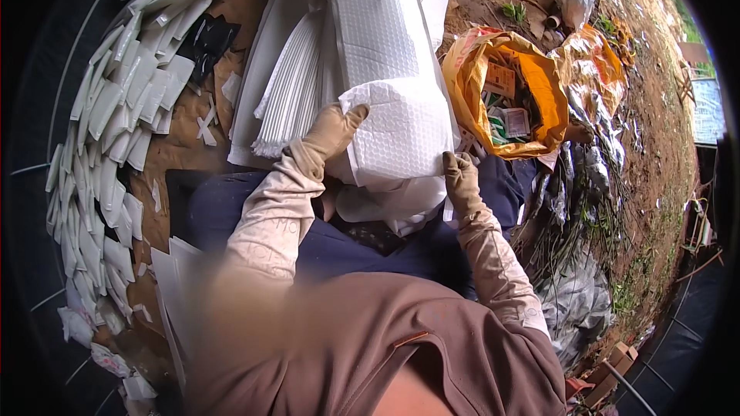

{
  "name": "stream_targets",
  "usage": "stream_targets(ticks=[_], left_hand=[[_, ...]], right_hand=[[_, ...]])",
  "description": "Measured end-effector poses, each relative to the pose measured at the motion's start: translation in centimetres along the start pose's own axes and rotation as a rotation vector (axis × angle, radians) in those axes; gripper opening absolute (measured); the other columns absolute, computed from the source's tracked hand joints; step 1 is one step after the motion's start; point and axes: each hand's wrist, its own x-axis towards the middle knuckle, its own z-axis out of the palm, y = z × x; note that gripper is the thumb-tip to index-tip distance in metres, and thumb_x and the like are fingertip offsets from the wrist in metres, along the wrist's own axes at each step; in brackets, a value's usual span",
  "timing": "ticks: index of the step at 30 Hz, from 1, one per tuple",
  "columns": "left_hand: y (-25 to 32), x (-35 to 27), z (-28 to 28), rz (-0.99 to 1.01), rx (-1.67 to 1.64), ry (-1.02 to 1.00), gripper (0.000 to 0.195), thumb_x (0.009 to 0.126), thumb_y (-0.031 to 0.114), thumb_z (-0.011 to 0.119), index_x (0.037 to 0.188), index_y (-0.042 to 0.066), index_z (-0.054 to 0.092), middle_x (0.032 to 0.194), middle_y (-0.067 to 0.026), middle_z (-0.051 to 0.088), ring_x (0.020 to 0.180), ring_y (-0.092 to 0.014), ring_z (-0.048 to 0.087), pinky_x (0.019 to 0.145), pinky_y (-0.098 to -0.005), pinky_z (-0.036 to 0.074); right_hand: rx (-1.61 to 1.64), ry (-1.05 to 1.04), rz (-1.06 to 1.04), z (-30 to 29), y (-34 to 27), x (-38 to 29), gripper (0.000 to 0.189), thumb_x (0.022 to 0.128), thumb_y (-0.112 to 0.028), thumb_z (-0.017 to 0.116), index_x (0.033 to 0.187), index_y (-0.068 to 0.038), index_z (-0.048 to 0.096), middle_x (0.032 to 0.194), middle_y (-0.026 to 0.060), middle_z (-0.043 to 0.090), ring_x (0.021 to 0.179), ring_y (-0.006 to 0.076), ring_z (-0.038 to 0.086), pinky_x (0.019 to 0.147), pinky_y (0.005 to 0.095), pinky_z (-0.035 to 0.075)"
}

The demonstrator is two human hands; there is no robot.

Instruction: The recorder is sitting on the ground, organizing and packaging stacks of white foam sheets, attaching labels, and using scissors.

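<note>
A long sheet of white bubble wrap (pixel 381 29) runs away from my lap, its near end folded over. My left hand (pixel 335 130), in a tan glove, pinches the left edge of that folded part between thumb and fingers. At its lower right corner my right hand (pixel 458 176), also gloved, has its fingers closed on the edge. A fanned stack of thin white padded sheets (pixel 292 89) lies just left of the wrap. More crumpled white wrapping (pixel 399 205) is under the near end, over my crossed legs in dark blue trousers.
An open orange sack (pixel 552 104) holding labelled packets and scraps stands close at the right. Heaps of white flat packets (pixel 124 89) curve along the left on brown sheeting, near a black plastic piece (pixel 208 40). Crumpled clear plastic (pixel 578 294) and twigs lie on soil at the right.
</note>
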Motion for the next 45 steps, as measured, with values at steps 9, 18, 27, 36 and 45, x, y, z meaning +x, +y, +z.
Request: stream_targets(ticks=[9, 18, 27, 36, 45], left_hand=[[-4.5, 3.5, 1.8, -0.336, 0.467, 0.28, 0.047, 0.078, 0.043, 0.058, 0.07, -0.002, 0.058, 0.066, -0.0214, 0.058, 0.063, -0.034, 0.059, 0.057, -0.0403, 0.043], [-6.1, 3.5, 2.8, -0.326, 0.398, 0.653, 0.061, 0.062, 0.034, 0.076, 0.102, -0.003, 0.047, 0.093, -0.0208, 0.056, 0.084, -0.033, 0.056, 0.072, -0.0395, 0.045], [-8.8, 5.2, 0.1, -0.137, 0.391, 0.724, 0.029, 0.08, 0.028, 0.058, 0.079, -0.001, 0.059, 0.074, -0.0227, 0.059, 0.069, -0.037, 0.058, 0.06, -0.0401, 0.044], [4.2, -3.2, 1.6, 0.198, 0.061, -0.119, 0.089, 0.069, 0.046, 0.067, 0.131, -0.001, 0.023, 0.117, -0.0249, 0.048, 0.109, -0.034, 0.048, 0.092, -0.0378, 0.041], [3.8, -10.9, 2.8, 0.006, 0.547, -0.327, 0.029, 0.078, 0.027, 0.059, 0.1, 0.009, 0.06, 0.085, -0.0155, 0.062, 0.079, -0.024, 0.061, 0.073, -0.0361, 0.046]], right_hand=[[-0.574, -0.043, 0.261, 1.6, -2.6, 1.8, 0.044, 0.074, -0.042, 0.057, 0.092, -0.003, 0.061, 0.102, 0.0174, 0.053, 0.095, 0.0335, 0.05, 0.084, 0.0399, 0.037], [-0.601, -0.159, -0.144, 6.9, -7.7, 10.6, 0.069, 0.082, -0.04, 0.044, 0.134, -0.001, 0.02, 0.139, 0.0225, 0.017, 0.128, 0.0362, 0.019, 0.106, 0.0416, 0.016], [0.197, -0.571, 0.07, 2.4, -6.1, -0.7, 0.06, 0.089, -0.042, 0.037, 0.127, 0.004, 0.034, 0.127, 0.0224, 0.04, 0.121, 0.0293, 0.037, 0.103, 0.0394, 0.024], [1.599, -0.514, 0.13, -1.5, -14.2, -1.7, 0.065, 0.087, -0.053, 0.033, 0.135, -0.01, 0.025, 0.135, 0.0131, 0.034, 0.123, 0.0292, 0.033, 0.103, 0.0459, 0.023], [0.827, 0.123, -0.023, -5.5, -8.8, -1.9, 0.046, 0.093, -0.027, 0.039, 0.133, -0.007, 0.027, 0.121, 0.0171, 0.047, 0.11, 0.0268, 0.048, 0.095, 0.0378, 0.039]])
